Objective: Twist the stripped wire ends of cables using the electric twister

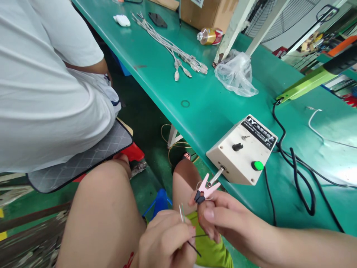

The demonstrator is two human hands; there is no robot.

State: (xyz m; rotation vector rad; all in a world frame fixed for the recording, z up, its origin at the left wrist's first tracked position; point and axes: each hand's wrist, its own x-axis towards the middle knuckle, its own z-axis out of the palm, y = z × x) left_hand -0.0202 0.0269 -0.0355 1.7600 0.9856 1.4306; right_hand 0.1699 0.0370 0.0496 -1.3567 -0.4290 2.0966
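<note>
Closed fingers of my left hand (170, 238) hold several thin wires. A white wire (180, 213) and a green wire (183, 212) stick up from the grip, and black wire ends (194, 248) poke out below. My right hand (223, 212) is around a pink clip (206, 190) with black jaw tips, its fingers partly hidden behind it. That clip sits at the end of a metal shaft (216, 176) coming out of a beige machine box (241, 152). The box has a black knob (238, 147), a small toggle switch and a green button (257, 165).
Grey USB cables (170, 46) lie along the green table (192, 115), near a phone (157, 20) and a bottle (209, 36). A clear plastic bag (237, 72) rests by a white post. Black cords (297, 178) run right of the box. Another person (52, 93) sits at left.
</note>
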